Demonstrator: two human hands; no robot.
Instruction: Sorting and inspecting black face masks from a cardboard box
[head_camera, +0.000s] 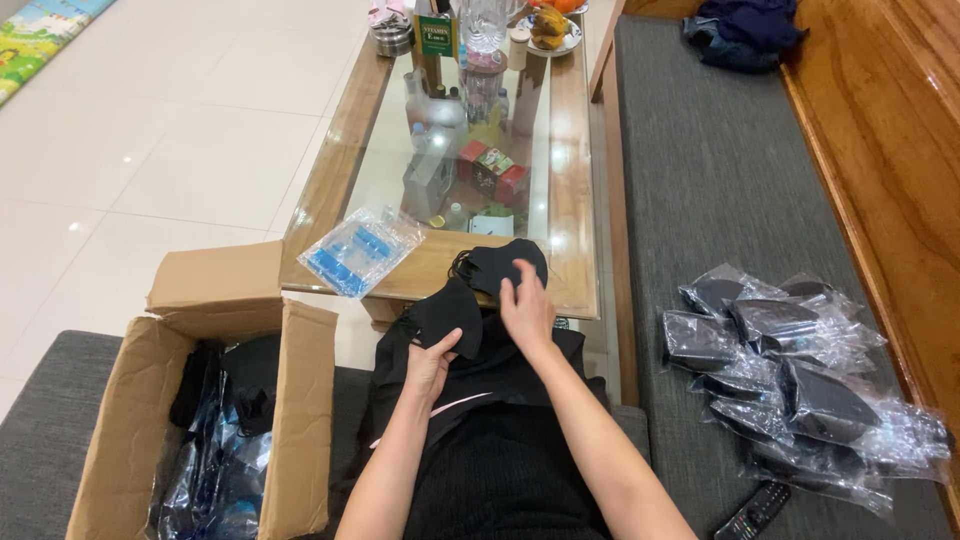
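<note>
Your left hand (432, 362) pinched a soft black mask (447, 315) over your lap; your right hand (526, 310), fingers loosely curled, touched the mask stack (500, 265) on the glass table (575, 200) edge. Crinkly clear bagged masks (790, 385) lay on the grey couch (700, 170), a cardboard box (300, 400) stood left, and the floor (170, 130) was glossy white tile.

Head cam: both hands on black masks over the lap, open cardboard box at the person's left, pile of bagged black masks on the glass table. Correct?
Not quite. The head view shows the pile of bagged black masks on the grey bench cushion at the person's right, not on the glass table. The rest holds: left hand and right hand on black masks, open cardboard box at the left.
</note>
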